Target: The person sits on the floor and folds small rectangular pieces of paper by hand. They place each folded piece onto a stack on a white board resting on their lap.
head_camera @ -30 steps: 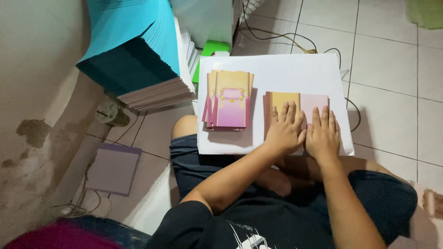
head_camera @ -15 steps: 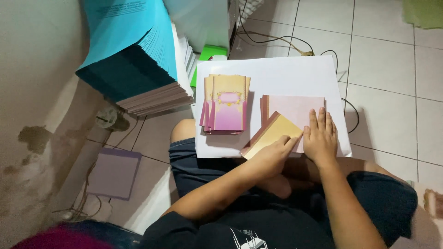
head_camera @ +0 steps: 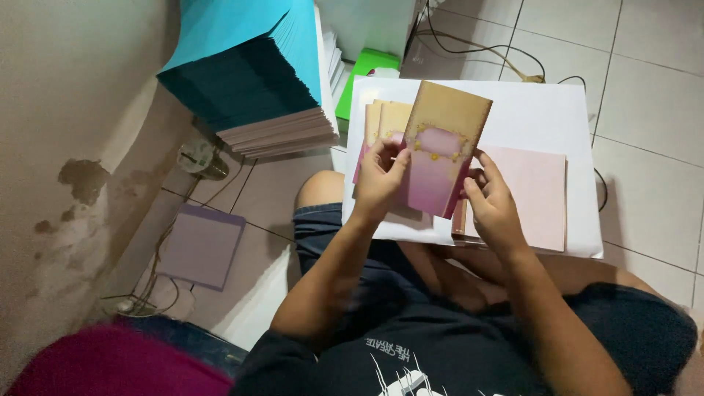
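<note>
We see a tall slanting stack of teal-covered paper sheets [head_camera: 257, 73] at the far left, its pale page edges showing along the near side. Just to its right a bright green box [head_camera: 367, 73] stands on the floor, partly hidden behind a white rectangular board [head_camera: 543, 117] that rests across our lap. On the floor at the near left lies a flat lilac square folder [head_camera: 202, 246], and a small round metal object [head_camera: 198, 158] sits beside the stained wall [head_camera: 66, 198].

Our left hand [head_camera: 378, 183] and right hand [head_camera: 493, 209] together hold up a folded card with a tan scalloped top and pink lower half [head_camera: 444, 158], lifted above the board. The left hand's fingers close on the card's left edge; the right hand's fingers pinch its right edge near the lower corner. The card's long axis runs near to far, leaning a little to the right, with the tan scalloped end pointing away from us and the pink end nearest.

Behind the card on the board's left part lies a small pile of matching tan and pink cards [head_camera: 381, 125]. On the board's right part lies a flat pale pink sheet pile [head_camera: 535, 194].

The floor is of large pale tiles [head_camera: 645, 66] with dark grout lines, and black cables [head_camera: 477, 48] trail across it at the far side.
</note>
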